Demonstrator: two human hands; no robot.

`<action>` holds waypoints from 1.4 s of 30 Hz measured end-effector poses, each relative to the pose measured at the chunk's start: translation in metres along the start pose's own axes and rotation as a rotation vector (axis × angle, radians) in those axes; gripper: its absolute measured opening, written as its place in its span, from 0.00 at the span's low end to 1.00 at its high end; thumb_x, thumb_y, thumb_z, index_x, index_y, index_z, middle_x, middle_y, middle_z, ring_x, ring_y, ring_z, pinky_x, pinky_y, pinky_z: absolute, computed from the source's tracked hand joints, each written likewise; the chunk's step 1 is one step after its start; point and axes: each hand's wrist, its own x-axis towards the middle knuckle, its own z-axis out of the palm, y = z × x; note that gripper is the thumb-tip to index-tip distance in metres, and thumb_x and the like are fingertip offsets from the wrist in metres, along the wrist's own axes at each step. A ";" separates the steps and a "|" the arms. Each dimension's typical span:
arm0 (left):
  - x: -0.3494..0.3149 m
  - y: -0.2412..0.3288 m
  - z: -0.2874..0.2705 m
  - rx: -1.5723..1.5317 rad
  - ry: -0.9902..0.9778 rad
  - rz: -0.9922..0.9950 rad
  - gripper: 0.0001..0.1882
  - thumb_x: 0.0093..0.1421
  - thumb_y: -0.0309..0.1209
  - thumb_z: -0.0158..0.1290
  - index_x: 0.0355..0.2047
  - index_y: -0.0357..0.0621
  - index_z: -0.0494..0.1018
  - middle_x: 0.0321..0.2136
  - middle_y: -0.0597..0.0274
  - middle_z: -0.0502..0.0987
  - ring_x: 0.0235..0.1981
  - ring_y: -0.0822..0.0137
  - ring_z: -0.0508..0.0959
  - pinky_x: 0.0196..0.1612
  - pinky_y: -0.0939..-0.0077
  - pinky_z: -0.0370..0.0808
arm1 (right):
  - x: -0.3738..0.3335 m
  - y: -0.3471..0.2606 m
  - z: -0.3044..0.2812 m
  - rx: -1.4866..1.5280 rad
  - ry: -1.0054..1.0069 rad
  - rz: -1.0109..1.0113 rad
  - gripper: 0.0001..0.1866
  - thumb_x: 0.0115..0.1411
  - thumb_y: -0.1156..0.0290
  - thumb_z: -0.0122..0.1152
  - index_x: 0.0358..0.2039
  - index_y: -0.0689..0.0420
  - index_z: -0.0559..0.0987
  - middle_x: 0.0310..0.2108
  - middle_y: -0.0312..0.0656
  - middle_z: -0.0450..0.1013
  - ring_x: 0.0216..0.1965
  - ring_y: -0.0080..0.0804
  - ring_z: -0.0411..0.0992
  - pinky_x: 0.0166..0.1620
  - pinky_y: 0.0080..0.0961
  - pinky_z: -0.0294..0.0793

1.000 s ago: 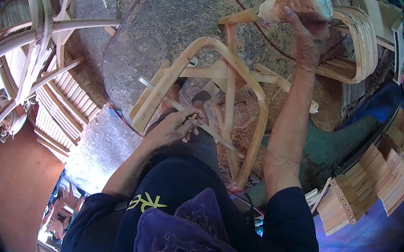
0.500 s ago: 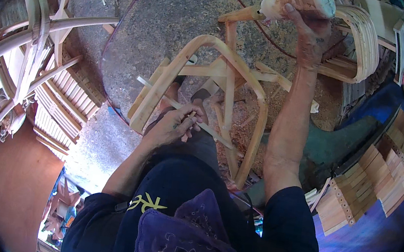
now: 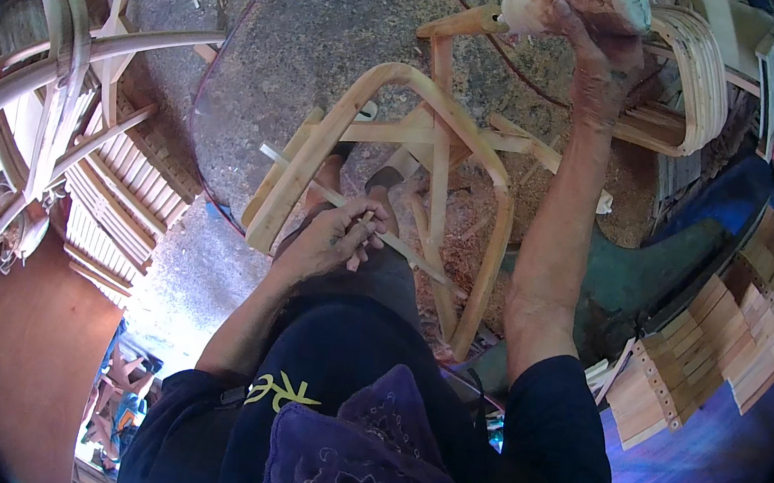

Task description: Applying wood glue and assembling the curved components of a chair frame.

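Observation:
My right hand (image 3: pixel 608 62) is wrapped around a white plastic bottle (image 3: pixel 591 2) with brown smears, held tipped on its side. Its narrow end points left, close to the end of a wooden arm piece (image 3: pixel 464 23) on a chair-like wooden frame (image 3: pixel 396 76). My left hand (image 3: pixel 342 236) is closed, low over my lap, around a thin pale stick (image 3: pixel 418 259) that slants across the bent front of the frame. A small brown bit shows between those fingers, too small to name. The palm side is hidden.
Curved wooden frames (image 3: pixel 64 62) and slatted panels (image 3: pixel 126 183) are stacked at left. Bent wooden hoops (image 3: pixel 701 86) stand at far right, with jointed wooden slats (image 3: pixel 679 361) below. A reddish hose (image 3: pixel 199 115) loops over the floor. Wood shavings lie beneath the frame.
The bottle and my right hand have shifted slightly to the right. My left hand stays nearly in place, still closed around the stick.

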 end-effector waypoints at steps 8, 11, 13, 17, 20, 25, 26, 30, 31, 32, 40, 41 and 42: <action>0.002 -0.016 -0.001 -0.084 -0.005 0.037 0.12 0.71 0.28 0.42 0.52 0.39 0.67 0.37 0.60 0.77 0.25 0.79 0.77 0.24 0.87 0.75 | 0.002 0.020 -0.004 -0.044 0.013 -0.054 0.23 0.53 0.83 0.67 0.50 0.62 0.73 0.45 0.38 0.74 0.43 0.28 0.75 0.47 0.26 0.76; 0.002 -0.013 0.000 -0.048 0.037 0.092 0.12 0.71 0.28 0.42 0.52 0.39 0.67 0.37 0.60 0.77 0.25 0.78 0.77 0.24 0.87 0.75 | 0.004 0.026 -0.007 -0.067 0.017 -0.056 0.23 0.54 0.83 0.67 0.50 0.62 0.72 0.45 0.38 0.73 0.42 0.29 0.74 0.46 0.26 0.76; 0.000 -0.010 -0.002 -0.063 0.012 0.039 0.12 0.71 0.27 0.41 0.51 0.39 0.67 0.37 0.60 0.77 0.25 0.78 0.77 0.24 0.86 0.75 | 0.006 0.031 -0.003 -0.059 0.015 -0.054 0.23 0.54 0.83 0.67 0.50 0.62 0.72 0.45 0.38 0.73 0.42 0.29 0.74 0.46 0.26 0.76; 0.001 -0.015 -0.001 -0.083 0.018 0.035 0.11 0.71 0.27 0.41 0.51 0.40 0.68 0.37 0.60 0.77 0.26 0.78 0.77 0.24 0.86 0.76 | 0.003 0.031 -0.007 -0.052 0.016 -0.051 0.23 0.54 0.84 0.67 0.50 0.62 0.73 0.45 0.38 0.74 0.43 0.29 0.74 0.46 0.26 0.76; 0.002 -0.015 -0.003 0.006 0.041 0.061 0.11 0.71 0.28 0.42 0.50 0.40 0.68 0.36 0.60 0.77 0.25 0.78 0.77 0.24 0.86 0.75 | 0.005 0.034 -0.008 -0.045 0.016 -0.049 0.23 0.53 0.84 0.67 0.50 0.62 0.73 0.45 0.38 0.74 0.43 0.29 0.75 0.47 0.26 0.76; 0.001 -0.019 -0.002 -0.066 0.041 0.080 0.11 0.71 0.28 0.43 0.51 0.39 0.68 0.35 0.60 0.78 0.25 0.78 0.77 0.24 0.86 0.75 | 0.004 0.035 -0.005 -0.033 0.016 -0.048 0.23 0.53 0.84 0.67 0.50 0.62 0.73 0.46 0.38 0.74 0.43 0.29 0.75 0.47 0.26 0.76; 0.001 -0.018 -0.003 -0.066 0.042 0.079 0.11 0.71 0.28 0.43 0.51 0.39 0.68 0.35 0.60 0.78 0.25 0.78 0.77 0.24 0.86 0.75 | 0.005 0.037 -0.006 -0.030 0.017 -0.048 0.23 0.53 0.84 0.67 0.50 0.62 0.73 0.46 0.39 0.74 0.43 0.29 0.75 0.47 0.26 0.76; 0.001 -0.015 -0.003 -0.071 0.038 0.040 0.12 0.71 0.28 0.43 0.51 0.38 0.68 0.35 0.60 0.77 0.26 0.78 0.77 0.24 0.86 0.75 | 0.004 0.036 -0.008 -0.026 0.021 -0.049 0.23 0.53 0.84 0.68 0.50 0.62 0.73 0.46 0.39 0.74 0.44 0.29 0.75 0.48 0.26 0.76; 0.000 -0.015 -0.003 -0.106 0.039 0.033 0.12 0.71 0.27 0.43 0.51 0.38 0.68 0.35 0.60 0.77 0.26 0.78 0.77 0.24 0.86 0.75 | 0.004 0.038 -0.009 -0.022 0.020 -0.049 0.23 0.53 0.84 0.68 0.50 0.62 0.74 0.46 0.39 0.74 0.44 0.29 0.75 0.48 0.27 0.76; -0.001 -0.014 -0.003 -0.106 0.041 0.033 0.12 0.71 0.27 0.43 0.51 0.38 0.68 0.35 0.60 0.77 0.26 0.78 0.77 0.24 0.86 0.75 | 0.004 0.039 -0.007 -0.018 0.019 -0.049 0.23 0.53 0.84 0.68 0.50 0.62 0.74 0.46 0.39 0.74 0.44 0.29 0.75 0.48 0.27 0.76; 0.000 -0.014 -0.003 -0.056 0.037 0.057 0.12 0.71 0.28 0.43 0.51 0.37 0.67 0.35 0.59 0.77 0.26 0.77 0.77 0.24 0.86 0.75 | 0.005 0.039 -0.008 -0.002 0.019 -0.052 0.24 0.52 0.84 0.68 0.50 0.62 0.74 0.46 0.39 0.75 0.44 0.29 0.75 0.49 0.27 0.76; 0.001 -0.016 -0.003 -0.056 0.036 0.058 0.12 0.71 0.28 0.43 0.51 0.37 0.67 0.35 0.59 0.77 0.26 0.77 0.77 0.24 0.86 0.75 | 0.005 0.039 -0.008 -0.001 0.019 -0.053 0.24 0.52 0.84 0.68 0.50 0.62 0.74 0.46 0.39 0.75 0.45 0.29 0.75 0.49 0.27 0.76; 0.002 -0.021 -0.002 -0.101 0.037 0.059 0.12 0.71 0.27 0.42 0.52 0.37 0.67 0.35 0.59 0.77 0.26 0.77 0.77 0.24 0.86 0.75 | 0.004 0.038 -0.006 0.004 0.018 -0.054 0.24 0.52 0.84 0.68 0.50 0.62 0.74 0.47 0.39 0.75 0.45 0.29 0.75 0.49 0.27 0.76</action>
